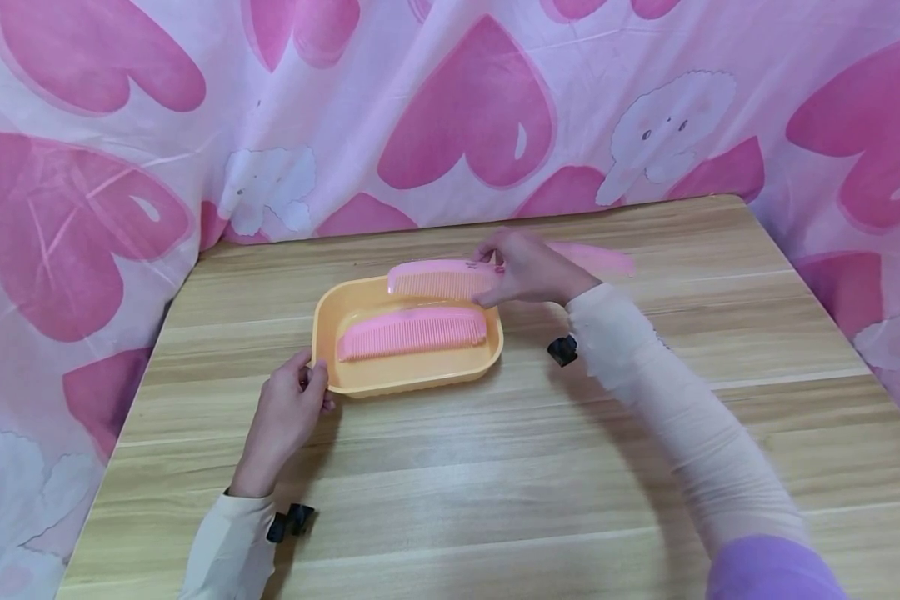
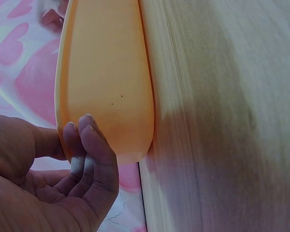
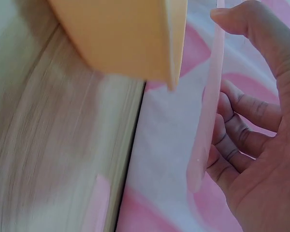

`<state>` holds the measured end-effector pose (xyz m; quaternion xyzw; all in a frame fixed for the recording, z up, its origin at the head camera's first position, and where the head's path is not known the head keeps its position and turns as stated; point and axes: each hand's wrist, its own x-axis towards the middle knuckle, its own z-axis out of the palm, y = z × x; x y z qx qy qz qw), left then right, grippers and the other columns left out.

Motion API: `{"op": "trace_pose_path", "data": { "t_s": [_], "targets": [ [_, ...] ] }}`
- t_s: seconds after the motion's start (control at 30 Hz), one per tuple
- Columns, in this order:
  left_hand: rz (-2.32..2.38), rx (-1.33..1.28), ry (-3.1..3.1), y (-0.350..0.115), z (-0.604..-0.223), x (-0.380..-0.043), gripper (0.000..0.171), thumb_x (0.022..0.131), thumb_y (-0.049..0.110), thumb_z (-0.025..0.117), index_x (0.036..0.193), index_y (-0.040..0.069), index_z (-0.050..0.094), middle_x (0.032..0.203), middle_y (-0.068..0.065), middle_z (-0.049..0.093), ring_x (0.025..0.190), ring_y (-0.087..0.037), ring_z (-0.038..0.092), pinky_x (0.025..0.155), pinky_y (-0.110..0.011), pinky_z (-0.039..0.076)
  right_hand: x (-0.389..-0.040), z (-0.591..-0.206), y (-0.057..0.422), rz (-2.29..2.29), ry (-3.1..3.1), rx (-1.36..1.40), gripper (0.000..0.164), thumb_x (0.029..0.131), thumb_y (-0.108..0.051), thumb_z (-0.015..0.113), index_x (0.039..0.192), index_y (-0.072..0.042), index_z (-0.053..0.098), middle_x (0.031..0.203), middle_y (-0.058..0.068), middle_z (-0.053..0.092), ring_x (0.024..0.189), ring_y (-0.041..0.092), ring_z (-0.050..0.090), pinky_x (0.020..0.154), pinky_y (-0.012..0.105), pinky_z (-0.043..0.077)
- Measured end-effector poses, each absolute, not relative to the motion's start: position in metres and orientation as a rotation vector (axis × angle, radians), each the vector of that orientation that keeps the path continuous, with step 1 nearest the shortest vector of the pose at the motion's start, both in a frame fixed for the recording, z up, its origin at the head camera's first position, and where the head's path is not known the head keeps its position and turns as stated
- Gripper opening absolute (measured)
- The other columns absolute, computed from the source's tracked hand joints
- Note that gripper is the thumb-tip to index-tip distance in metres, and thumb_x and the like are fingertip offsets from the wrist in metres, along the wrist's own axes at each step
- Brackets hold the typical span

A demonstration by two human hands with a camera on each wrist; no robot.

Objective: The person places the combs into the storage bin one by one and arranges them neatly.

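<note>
A yellow-orange plastic tray (image 1: 401,387) stands on the table with one pink comb (image 1: 412,329) lying inside it, teeth toward me. My left hand (image 1: 288,408) pinches the tray's left front corner; in the left wrist view thumb and fingers meet at the rim. Above the tray's back right part, my right hand (image 1: 521,267) holds a second pink comb (image 1: 427,271) by its right end, teeth pointing down. The right wrist view shows this comb edge-on between thumb and fingers, beside the tray wall (image 3: 125,38).
Another pink comb (image 1: 596,257) lies on the wooden table (image 1: 450,483) behind my right wrist. A pink heart-patterned cloth (image 1: 465,108) hangs behind and along both sides of the table. Black wrist mounts (image 1: 562,351) sit by both sleeves.
</note>
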<state>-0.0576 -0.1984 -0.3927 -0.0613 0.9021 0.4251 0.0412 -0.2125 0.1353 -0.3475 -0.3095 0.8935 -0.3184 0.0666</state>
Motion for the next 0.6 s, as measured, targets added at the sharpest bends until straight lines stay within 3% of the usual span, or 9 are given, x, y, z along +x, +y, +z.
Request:
{"op": "trace_pose_path", "data": {
  "t_s": [0.6],
  "targets": [
    [1.291,-0.229,2.732,-0.197,-0.390,-0.058,0.040,0.109,0.021,0.040,0.139,-0.003,0.051,0.082,-0.013,0.061,0.070,-0.020,0.063,0.059,-0.026,0.054,-0.204,-0.355,0.079,-0.819,2.624,-1.081,0.056,0.068,-0.030,0.093,0.111,-0.002,0.070,0.102,0.005,0.065,0.093,0.019,0.056,0.083,0.031,0.049]
  ]
}}
